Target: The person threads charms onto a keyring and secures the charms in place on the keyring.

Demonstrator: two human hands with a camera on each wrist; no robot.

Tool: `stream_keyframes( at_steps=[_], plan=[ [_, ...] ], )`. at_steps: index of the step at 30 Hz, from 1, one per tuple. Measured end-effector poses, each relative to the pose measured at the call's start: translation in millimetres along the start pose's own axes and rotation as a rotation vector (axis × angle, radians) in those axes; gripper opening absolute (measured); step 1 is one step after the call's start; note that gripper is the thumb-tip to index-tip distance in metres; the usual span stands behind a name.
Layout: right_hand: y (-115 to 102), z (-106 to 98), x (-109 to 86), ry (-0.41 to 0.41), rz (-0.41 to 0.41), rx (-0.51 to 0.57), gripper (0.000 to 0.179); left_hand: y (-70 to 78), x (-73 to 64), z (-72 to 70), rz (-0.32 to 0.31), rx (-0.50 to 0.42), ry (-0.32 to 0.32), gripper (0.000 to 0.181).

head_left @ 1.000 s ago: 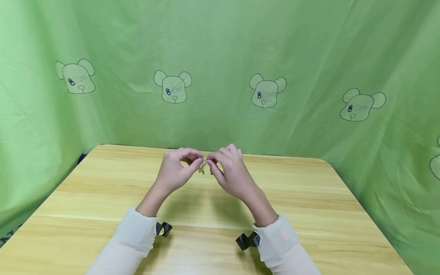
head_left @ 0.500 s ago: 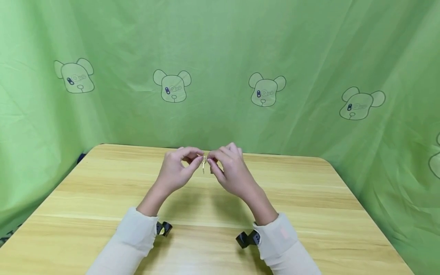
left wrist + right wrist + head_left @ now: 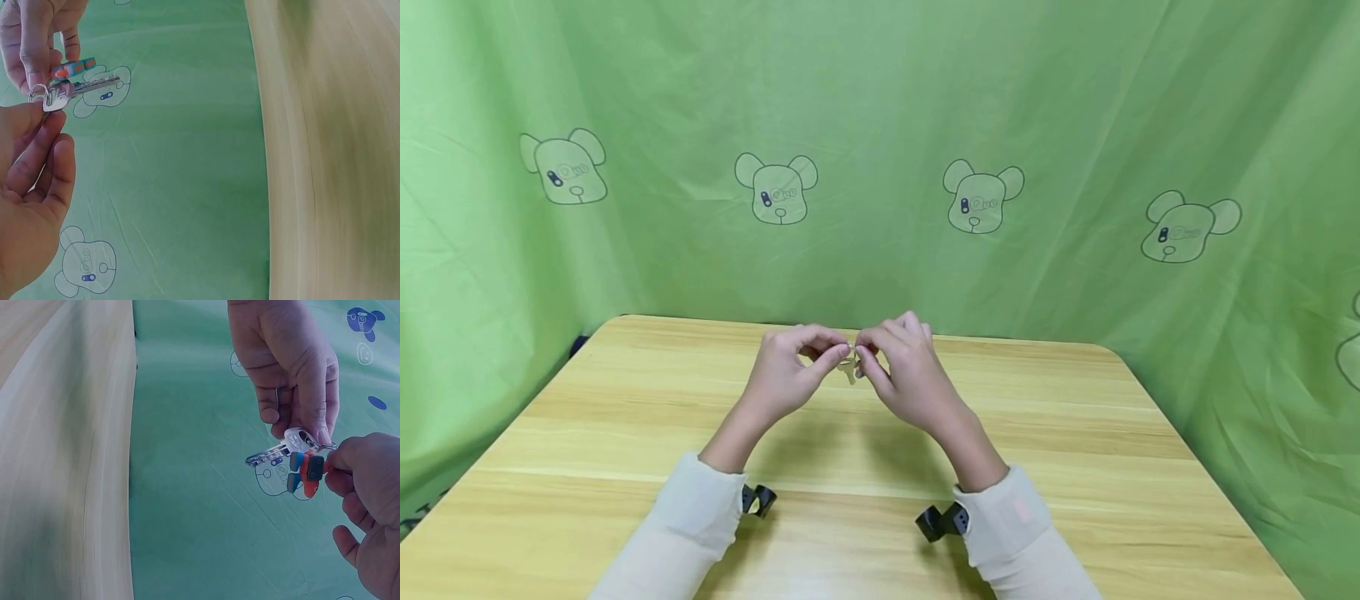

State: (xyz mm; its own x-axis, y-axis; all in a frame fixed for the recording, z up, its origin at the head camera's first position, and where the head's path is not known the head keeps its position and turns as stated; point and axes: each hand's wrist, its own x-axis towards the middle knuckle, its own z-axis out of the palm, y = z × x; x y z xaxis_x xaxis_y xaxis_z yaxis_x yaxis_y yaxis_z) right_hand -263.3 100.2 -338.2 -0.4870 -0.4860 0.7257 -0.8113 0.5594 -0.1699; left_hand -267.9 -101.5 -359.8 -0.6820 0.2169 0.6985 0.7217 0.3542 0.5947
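My left hand and right hand meet above the far part of the table, fingertips close together. In the left wrist view, my left thumb and finger pinch a key ring with a metal key on it. Beside the key is a small orange and blue charm. The right wrist view shows my right thumb and finger pinching the end of that charm, near the ring. The key hangs with its blade free of both hands. Fingertips partly hide the ring.
The wooden tabletop has rounded far corners. A green curtain with printed bear heads surrounds it at the back and sides. Black wrist cameras stick out below the pale sleeves.
My left hand has shifted slightly right, closer to the right hand. The hanging key swung edge-on half a second ago and now shows its flat face, tilted.
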Motion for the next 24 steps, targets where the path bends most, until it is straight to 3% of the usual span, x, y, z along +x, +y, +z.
stream_keyframes(
  at_steps=[7, 24],
  plan=[
    [0.0, -0.4, 0.2, 0.001, -0.006, -0.004, 0.003, 0.4, 0.0, -0.4, 0.018, 0.029, 0.016, 0.005],
    [0.6, 0.7, 0.2, 0.002, -0.011, -0.005, 0.004, -0.2, 0.3, -0.4, 0.025, -0.002, 0.038, 0.004]
  ],
)
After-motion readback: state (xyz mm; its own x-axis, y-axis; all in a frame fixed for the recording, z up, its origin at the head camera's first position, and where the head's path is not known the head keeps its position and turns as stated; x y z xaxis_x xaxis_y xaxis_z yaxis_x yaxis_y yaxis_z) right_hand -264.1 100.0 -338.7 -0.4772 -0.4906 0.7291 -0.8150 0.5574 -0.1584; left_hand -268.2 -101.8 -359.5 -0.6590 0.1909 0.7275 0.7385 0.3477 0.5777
